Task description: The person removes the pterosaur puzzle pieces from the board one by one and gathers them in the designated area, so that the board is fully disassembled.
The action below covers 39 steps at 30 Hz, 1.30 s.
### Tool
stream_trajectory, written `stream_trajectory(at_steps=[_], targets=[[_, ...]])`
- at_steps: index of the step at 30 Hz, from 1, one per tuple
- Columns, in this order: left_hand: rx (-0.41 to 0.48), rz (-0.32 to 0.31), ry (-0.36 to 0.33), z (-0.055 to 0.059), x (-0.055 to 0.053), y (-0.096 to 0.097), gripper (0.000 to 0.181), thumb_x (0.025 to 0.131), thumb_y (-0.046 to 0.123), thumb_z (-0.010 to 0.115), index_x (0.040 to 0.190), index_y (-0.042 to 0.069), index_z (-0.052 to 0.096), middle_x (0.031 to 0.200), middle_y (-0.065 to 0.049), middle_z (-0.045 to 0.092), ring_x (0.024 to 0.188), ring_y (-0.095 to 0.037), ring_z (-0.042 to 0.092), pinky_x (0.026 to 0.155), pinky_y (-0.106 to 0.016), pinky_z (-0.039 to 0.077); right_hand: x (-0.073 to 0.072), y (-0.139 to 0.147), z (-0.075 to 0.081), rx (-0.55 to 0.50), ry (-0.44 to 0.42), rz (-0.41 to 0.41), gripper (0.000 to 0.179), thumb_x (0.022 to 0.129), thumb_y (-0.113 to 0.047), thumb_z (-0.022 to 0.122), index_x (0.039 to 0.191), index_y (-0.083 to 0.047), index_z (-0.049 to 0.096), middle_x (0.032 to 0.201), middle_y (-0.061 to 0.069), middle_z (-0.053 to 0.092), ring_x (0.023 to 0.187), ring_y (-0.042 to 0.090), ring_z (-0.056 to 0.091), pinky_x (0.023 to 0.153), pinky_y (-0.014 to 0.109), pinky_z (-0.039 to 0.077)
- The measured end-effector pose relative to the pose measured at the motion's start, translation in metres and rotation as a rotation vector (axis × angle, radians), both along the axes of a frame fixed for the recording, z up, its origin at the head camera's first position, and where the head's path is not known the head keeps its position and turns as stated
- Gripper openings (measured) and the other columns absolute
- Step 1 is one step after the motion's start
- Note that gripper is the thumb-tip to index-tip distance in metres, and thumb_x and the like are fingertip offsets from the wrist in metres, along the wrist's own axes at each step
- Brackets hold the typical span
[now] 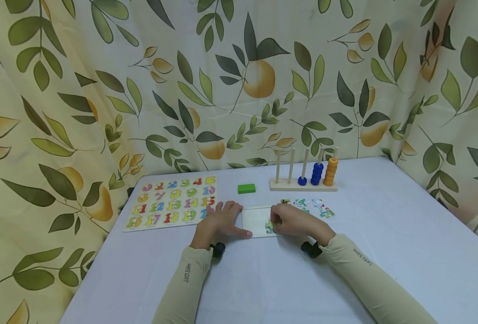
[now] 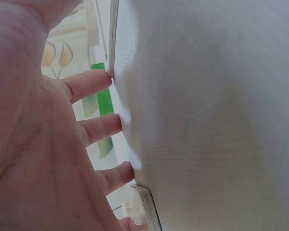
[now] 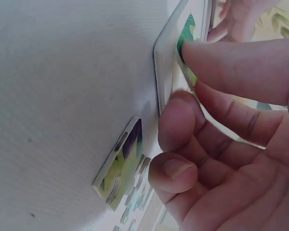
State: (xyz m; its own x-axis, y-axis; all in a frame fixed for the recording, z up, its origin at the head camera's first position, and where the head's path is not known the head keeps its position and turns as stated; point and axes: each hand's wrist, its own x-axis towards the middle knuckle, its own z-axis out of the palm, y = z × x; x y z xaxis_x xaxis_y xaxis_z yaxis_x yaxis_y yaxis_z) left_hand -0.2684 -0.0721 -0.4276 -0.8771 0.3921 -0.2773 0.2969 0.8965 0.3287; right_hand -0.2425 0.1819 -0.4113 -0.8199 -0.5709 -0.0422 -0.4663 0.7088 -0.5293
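A white puzzle tray [image 1: 255, 220] lies flat on the table between both hands. My left hand [image 1: 222, 220] is spread at the tray's left side, its thumb by the near left corner; in the left wrist view its fingertips touch the table. Between thumb and index finger, my right hand [image 1: 295, 220] pinches a green and yellow puzzle piece [image 3: 187, 36] over the near right part of the tray. Whether the piece lies fully flat in it I cannot tell. Several loose puzzle pieces [image 1: 301, 202] lie beyond the right hand, and a purple-and-green piece [image 3: 123, 163] shows close in the right wrist view.
A number board [image 1: 128, 220] lies at the left, near the left hand. Behind the tray sits a green block [image 1: 246, 188]. A wooden peg stand [image 1: 279, 184] with blue and orange beads stands at the back right, before a leaf-patterned curtain [image 1: 239, 112].
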Motion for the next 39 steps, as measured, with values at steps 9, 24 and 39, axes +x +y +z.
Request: stream_trajectory(at_steps=[9, 24, 39], targets=[[-0.015, -0.015, 0.015, 0.007, 0.004, -0.001, 0.095, 0.088, 0.063, 0.081, 0.163, 0.018, 0.043, 0.170, -0.011, 0.033, 0.157, -0.045, 0.022, 0.123, -0.074, 0.007, 0.002, 0.003, 0.002, -0.082, 0.033, 0.022, 0.015, 0.092, 0.008, 0.070, 0.094, -0.006, 0.065, 0.084, -0.002, 0.062, 0.075, 0.012, 0.054, 0.069, 0.029, 0.049], [-0.028, -0.023, 0.028, 0.008, 0.005, 0.000, 0.097, 0.087, 0.065, 0.081, 0.163, 0.020, 0.043, 0.170, -0.010, 0.034, 0.156, -0.046, 0.024, 0.122, -0.076, 0.008, 0.011, 0.020, 0.011, -0.180, -0.022, -0.015, 0.020, 0.097, 0.003, 0.067, 0.118, 0.004, 0.069, 0.086, 0.000, 0.062, 0.075, 0.015, 0.055, 0.064, 0.029, 0.049], [-0.021, -0.023, 0.018, 0.009, 0.006, 0.000, 0.097, 0.088, 0.065, 0.080, 0.164, 0.019, 0.042, 0.172, -0.011, 0.030, 0.158, -0.045, 0.020, 0.122, -0.075, 0.007, 0.015, 0.050, 0.017, -0.177, 0.011, -0.071, 0.008, 0.098, 0.000, 0.066, 0.095, -0.007, 0.069, 0.083, -0.002, 0.062, 0.076, 0.016, 0.055, 0.064, 0.030, 0.048]])
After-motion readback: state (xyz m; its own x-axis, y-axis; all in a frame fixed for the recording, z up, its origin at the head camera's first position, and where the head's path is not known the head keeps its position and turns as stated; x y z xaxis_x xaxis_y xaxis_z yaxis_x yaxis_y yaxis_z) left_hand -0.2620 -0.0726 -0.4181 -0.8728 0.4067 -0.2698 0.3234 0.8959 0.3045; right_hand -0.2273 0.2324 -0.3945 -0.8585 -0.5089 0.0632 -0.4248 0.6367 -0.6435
